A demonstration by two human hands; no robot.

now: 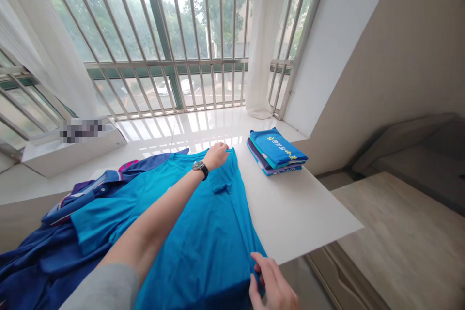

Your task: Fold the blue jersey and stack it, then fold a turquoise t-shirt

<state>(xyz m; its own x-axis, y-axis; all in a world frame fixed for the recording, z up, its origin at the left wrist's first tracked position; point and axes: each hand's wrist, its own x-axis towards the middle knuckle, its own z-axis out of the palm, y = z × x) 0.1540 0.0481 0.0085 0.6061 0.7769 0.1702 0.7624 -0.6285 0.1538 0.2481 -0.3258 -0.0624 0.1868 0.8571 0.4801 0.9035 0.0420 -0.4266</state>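
A bright blue T-shirt (pixel 189 232) lies spread over the white ledge, its right side folded inward with the sleeve on top. My left hand (pixel 217 155), with a watch (pixel 199 168) on the wrist, reaches across the shirt and pinches its far right shoulder edge. Near the bottom, my right hand (pixel 274 283) has thumb and fingers closed on the shirt's right side edge. Darker blue garments (pixel 47 252) lie partly under the shirt on the left. A stack of folded clothes (pixel 278 150) sits to the right of the shirt, apart from both hands.
The white ledge (pixel 305 218) ends in a corner at the right, above a brown surface (pixel 403 232). A white box (pixel 76 147) stands at the back left. Behind are barred windows (pixel 203 24) and white curtains (pixel 267 38).
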